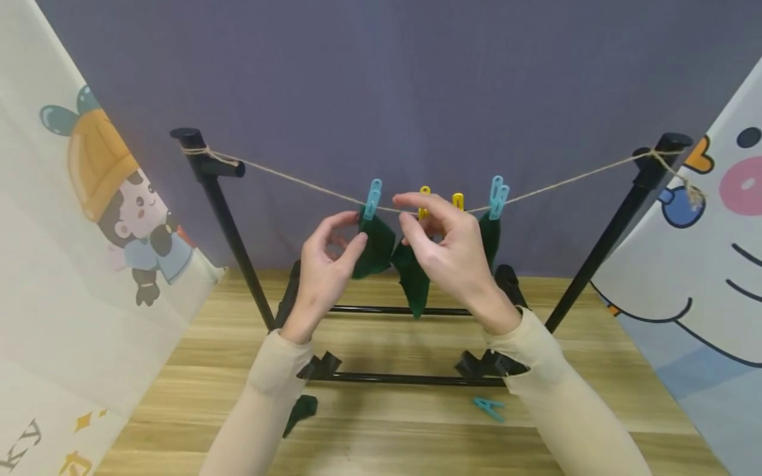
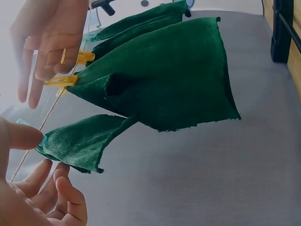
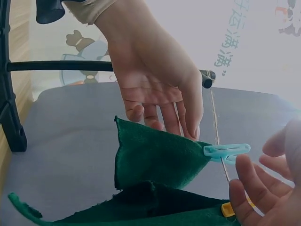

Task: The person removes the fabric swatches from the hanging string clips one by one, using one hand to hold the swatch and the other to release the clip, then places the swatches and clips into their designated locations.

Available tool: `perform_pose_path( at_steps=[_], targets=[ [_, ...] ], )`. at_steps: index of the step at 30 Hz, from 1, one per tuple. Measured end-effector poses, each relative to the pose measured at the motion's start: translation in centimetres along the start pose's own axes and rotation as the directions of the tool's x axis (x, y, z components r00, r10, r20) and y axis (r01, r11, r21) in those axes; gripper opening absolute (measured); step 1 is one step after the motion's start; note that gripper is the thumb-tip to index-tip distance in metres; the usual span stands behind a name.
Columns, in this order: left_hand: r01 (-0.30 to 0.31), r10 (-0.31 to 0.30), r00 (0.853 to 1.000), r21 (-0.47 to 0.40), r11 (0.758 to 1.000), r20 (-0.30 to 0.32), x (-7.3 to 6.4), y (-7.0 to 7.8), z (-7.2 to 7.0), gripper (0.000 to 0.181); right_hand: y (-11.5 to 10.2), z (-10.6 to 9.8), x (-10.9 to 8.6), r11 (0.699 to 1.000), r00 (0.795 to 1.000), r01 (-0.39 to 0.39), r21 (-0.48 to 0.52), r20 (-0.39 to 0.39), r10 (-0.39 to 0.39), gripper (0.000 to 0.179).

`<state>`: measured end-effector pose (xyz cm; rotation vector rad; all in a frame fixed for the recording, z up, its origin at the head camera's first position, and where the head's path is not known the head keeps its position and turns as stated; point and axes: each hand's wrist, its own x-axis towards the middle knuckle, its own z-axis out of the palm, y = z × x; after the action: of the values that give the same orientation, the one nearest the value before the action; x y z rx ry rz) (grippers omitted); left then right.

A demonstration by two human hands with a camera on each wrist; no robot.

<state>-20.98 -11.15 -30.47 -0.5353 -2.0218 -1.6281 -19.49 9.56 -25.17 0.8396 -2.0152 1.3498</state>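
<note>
A small dark green cloth [image 1: 375, 248] hangs from a twine line, with a light blue clothespin [image 1: 373, 199] at its top corner. My left hand [image 1: 324, 264] is at that cloth's left edge, thumb and fingers spread apart beside the pinned corner. In the left wrist view its thumb overlaps the clothespin. My right hand [image 1: 449, 248] is a little to the right, thumb and forefinger apart with nothing between them. Behind it hangs a larger green cloth [image 2: 174, 80] on yellow clothespins [image 2: 62, 81]. Another green cloth [image 1: 490, 235] hangs farther right under blue clothespins [image 1: 498, 198].
The twine [image 1: 297, 180] runs between two black posts [image 1: 229, 231] of a rack standing on a wooden tabletop [image 1: 381, 423]. A loose blue clothespin [image 1: 489, 408] lies in front at right, and a green cloth piece [image 1: 302, 411] at left, partly behind my left forearm.
</note>
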Motion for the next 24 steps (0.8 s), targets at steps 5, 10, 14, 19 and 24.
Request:
perform_pose_path(
  at_steps=[5,10,14,19,24],
  targets=[
    [0.017,-0.018,1.000,0.012,1.000,0.016,0.5,0.1,0.0,0.037,-0.2,0.1,0.7,0.999,0.999,-0.023,-0.027,0.021,0.024,0.033],
    [0.024,-0.025,0.999,0.024,0.999,0.021,0.9,0.2,-0.1,0.038,-0.3,0.4,1.3,0.997,0.996,-0.062,-0.047,0.058,0.065,0.038],
    [0.036,-0.036,0.999,0.012,0.999,0.022,1.2,0.2,0.0,0.038,-0.5,0.7,1.6,0.989,0.984,-0.135,-0.053,0.107,0.140,0.043],
    [0.054,-0.054,0.998,0.002,0.999,0.031,1.5,0.1,0.1,0.037,-0.9,0.9,2.0,0.985,0.973,-0.169,-0.041,0.153,0.173,0.049],
    [0.064,-0.065,0.997,0.008,0.998,0.040,1.7,0.1,0.1,0.036,-1.2,1.0,2.4,0.981,0.965,-0.193,-0.016,0.176,0.192,0.051]
  ],
)
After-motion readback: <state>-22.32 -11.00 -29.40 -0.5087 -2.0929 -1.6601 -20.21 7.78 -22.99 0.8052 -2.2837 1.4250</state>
